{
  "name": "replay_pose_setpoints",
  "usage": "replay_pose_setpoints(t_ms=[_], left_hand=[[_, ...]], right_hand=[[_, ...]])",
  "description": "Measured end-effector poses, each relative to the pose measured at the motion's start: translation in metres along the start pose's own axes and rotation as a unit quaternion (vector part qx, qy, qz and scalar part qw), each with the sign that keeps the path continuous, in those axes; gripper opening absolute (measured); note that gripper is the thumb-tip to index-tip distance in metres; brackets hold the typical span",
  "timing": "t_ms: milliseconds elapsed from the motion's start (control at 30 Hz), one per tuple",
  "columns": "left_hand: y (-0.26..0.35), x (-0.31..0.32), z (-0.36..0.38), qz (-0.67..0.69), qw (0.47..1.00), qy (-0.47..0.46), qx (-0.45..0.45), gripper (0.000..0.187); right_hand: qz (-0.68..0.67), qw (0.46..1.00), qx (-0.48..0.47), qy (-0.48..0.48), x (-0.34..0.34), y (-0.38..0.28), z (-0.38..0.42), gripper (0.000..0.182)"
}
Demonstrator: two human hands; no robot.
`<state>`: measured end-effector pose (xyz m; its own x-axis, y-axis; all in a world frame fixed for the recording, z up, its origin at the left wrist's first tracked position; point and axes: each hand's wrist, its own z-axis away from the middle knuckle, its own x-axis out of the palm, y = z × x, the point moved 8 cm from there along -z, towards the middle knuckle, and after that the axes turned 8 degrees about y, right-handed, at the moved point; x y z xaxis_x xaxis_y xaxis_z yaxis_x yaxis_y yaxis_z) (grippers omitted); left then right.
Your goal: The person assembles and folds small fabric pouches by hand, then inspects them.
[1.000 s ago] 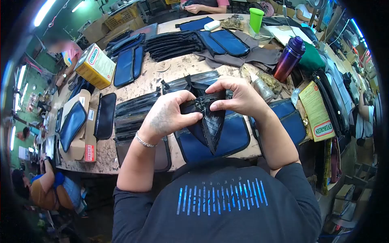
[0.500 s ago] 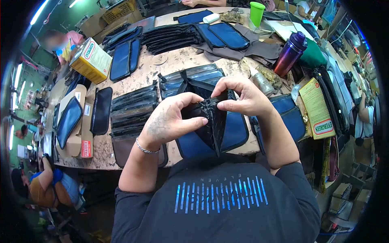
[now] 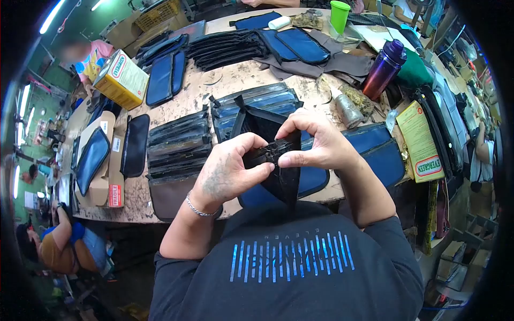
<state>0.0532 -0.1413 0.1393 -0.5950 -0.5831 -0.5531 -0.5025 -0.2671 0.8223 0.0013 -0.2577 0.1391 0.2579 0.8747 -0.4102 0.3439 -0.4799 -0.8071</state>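
Observation:
A black folded piece [image 3: 286, 184] with strip-like edges is held above the table's near edge. My left hand [image 3: 230, 168] pinches its left side between thumb and fingers, and my right hand [image 3: 316, 142] pinches its right side, the fingertips of both nearly meeting at the piece's middle. One black corner points up and away, another hangs down toward my shirt. Under and behind it lie blue panels with black edging [image 3: 316, 182] and a stack of black-and-blue strips [image 3: 257, 101]. More dark strips [image 3: 178, 144] lie to the left.
A yellow-and-white can [image 3: 122, 80], a cardboard piece [image 3: 110, 160] and blue pouches [image 3: 160, 79] occupy the left. Behind are black stacks [image 3: 225, 49] and a green cup [image 3: 339, 17]. At right stand a purple bottle [image 3: 384, 68] and a glue-stained container [image 3: 347, 109]. Other people sit around.
The black piece has turned slightly between my fingers, and its lower corner has shifted a little right. My left hand has moved slightly right and down.

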Motion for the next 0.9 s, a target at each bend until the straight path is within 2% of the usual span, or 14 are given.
replay_pose_setpoints(t_ms=[100, 233, 333, 367, 433, 467, 600, 667, 833, 900], left_hand=[[-0.001, 0.003, 0.002, 0.010, 1.000, -0.006, -0.011, 0.022], [-0.002, 0.005, 0.003, 0.012, 0.999, -0.037, -0.013, 0.024], [0.002, 0.007, 0.004, 0.142, 0.986, -0.089, 0.012, 0.026], [0.003, 0.002, 0.002, 0.143, 0.986, -0.088, 0.011, 0.026], [0.001, 0.005, 0.001, 0.119, 0.981, -0.148, -0.040, 0.022], [-0.001, 0.005, -0.002, 0.158, 0.980, -0.120, -0.009, 0.025], [-0.013, 0.012, -0.008, 0.113, 0.977, -0.173, -0.042, 0.025], [-0.013, 0.018, -0.003, 0.131, 0.960, -0.231, -0.088, 0.025], [-0.008, 0.020, -0.002, 0.127, 0.949, -0.275, -0.082, 0.024], [-0.002, 0.019, -0.003, 0.117, 0.955, -0.269, -0.047, 0.023]], right_hand=[[0.053, 0.998, 0.002, 0.016, 0.000, -0.004, 0.003, 0.036], [0.007, 0.999, 0.037, 0.021, -0.001, -0.001, 0.008, 0.031], [0.005, 0.999, 0.016, 0.028, -0.003, -0.007, 0.009, 0.027], [-0.017, 0.999, 0.019, 0.031, -0.002, -0.007, 0.011, 0.026], [-0.040, 0.998, 0.024, 0.030, 0.000, -0.007, 0.012, 0.025], [-0.037, 0.999, 0.010, 0.028, 0.001, -0.009, 0.012, 0.024], [-0.029, 0.999, -0.026, 0.030, 0.004, -0.017, 0.013, 0.020], [-0.029, 0.999, -0.025, 0.034, 0.005, -0.018, 0.015, 0.020], [-0.022, 0.998, -0.038, 0.041, 0.005, -0.020, 0.019, 0.019], [-0.023, 0.999, -0.021, 0.043, 0.006, -0.017, 0.021, 0.019]])
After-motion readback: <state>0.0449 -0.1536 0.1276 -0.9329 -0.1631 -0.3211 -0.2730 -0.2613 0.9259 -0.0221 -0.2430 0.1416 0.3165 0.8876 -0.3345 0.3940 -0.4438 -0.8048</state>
